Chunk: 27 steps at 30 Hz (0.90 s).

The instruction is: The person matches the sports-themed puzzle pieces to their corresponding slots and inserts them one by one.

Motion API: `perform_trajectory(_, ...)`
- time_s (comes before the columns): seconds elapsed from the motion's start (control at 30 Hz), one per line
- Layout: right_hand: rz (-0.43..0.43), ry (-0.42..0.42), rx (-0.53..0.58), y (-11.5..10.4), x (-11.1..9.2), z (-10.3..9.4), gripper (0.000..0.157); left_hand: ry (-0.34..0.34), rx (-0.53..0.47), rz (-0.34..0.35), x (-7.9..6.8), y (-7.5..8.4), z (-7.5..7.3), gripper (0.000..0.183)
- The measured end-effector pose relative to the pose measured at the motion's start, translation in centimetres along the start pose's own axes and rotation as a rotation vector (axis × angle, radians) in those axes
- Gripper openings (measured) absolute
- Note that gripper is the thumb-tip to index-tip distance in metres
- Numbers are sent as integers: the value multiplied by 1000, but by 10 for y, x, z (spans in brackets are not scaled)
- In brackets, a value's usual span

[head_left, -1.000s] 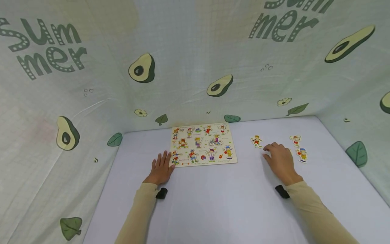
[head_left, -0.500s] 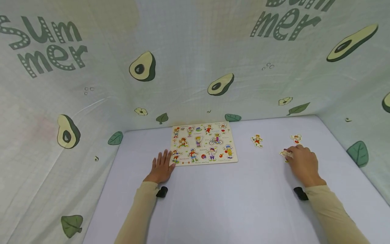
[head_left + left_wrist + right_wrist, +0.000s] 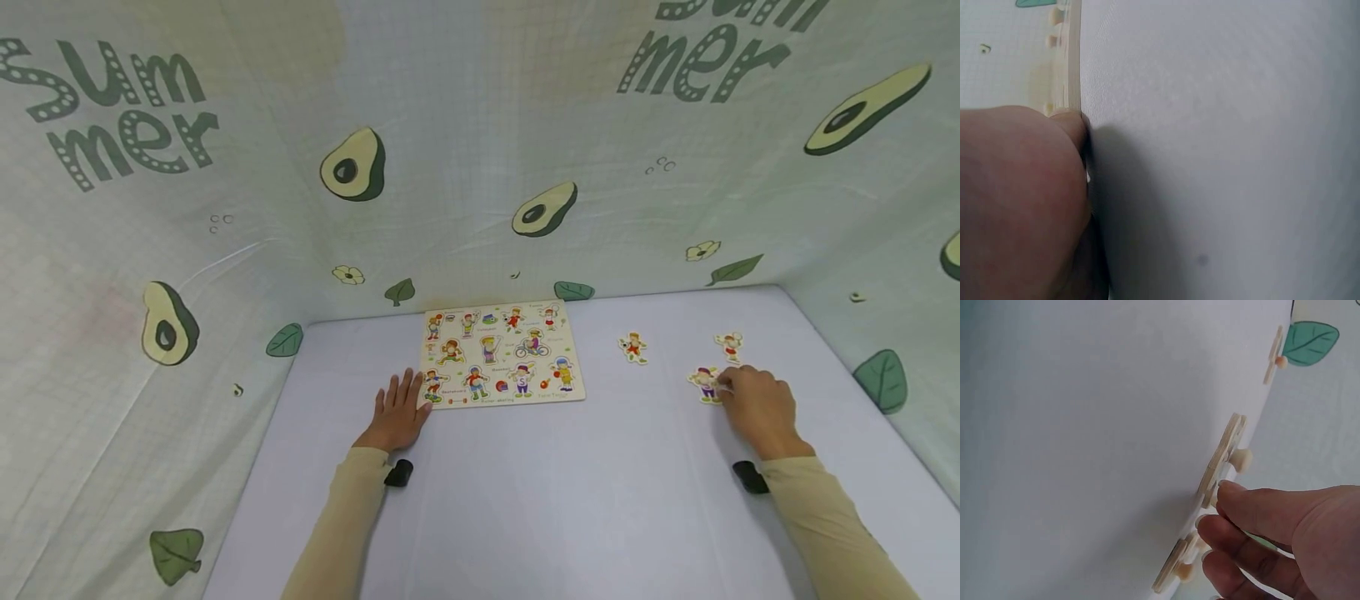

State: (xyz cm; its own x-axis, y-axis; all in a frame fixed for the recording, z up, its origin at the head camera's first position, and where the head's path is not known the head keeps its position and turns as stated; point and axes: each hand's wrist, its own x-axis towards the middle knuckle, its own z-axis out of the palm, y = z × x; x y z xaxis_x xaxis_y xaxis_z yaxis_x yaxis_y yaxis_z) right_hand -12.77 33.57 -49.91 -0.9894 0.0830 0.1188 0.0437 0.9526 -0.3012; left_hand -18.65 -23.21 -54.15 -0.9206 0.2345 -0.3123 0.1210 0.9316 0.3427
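Observation:
My left hand (image 3: 393, 414) lies with spread fingers at the left edge of a wooden puzzle board (image 3: 528, 397); its thumb touches the lower left corner. The board carries several printed sports figures. On the right, my right hand (image 3: 761, 408) has thumb and fingers bent, right at the edge of a purple-trousered puzzle piece (image 3: 705, 386). That piece lies picture up, its round wooden knob (image 3: 1241, 460) standing free above the thumb tip in the right wrist view. Below the fingers is another knobbed piece (image 3: 1169, 567), hidden by the hand in the head view.
A soccer-player piece (image 3: 633, 347) lies between the board and the right hand. A tennis-player piece (image 3: 729, 346) sits just beyond that hand. Behind the white table (image 3: 540, 500) hangs a curtain (image 3: 450, 250) printed with avocados.
My right hand has gone right from near the soccer player to the purple-trousered piece. That piece, tilted at the fingertips half a second ago, now lies flat. The left hand stays put.

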Motion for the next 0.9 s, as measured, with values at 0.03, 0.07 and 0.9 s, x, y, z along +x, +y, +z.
perform_trajectory(0.03, 2, -8, 4, 0, 1, 0, 16, 2, -2, 2, 0, 0, 0, 71)
perform_trajectory(0.07, 1, -14, 9, 0, 1, 0, 16, 3, -2, 4, 0, 0, 0, 71)
perform_trajectory(0.9, -95, -20, 25, -3, 13, 10, 16, 19, 2, 11, 2, -4, 4, 72)
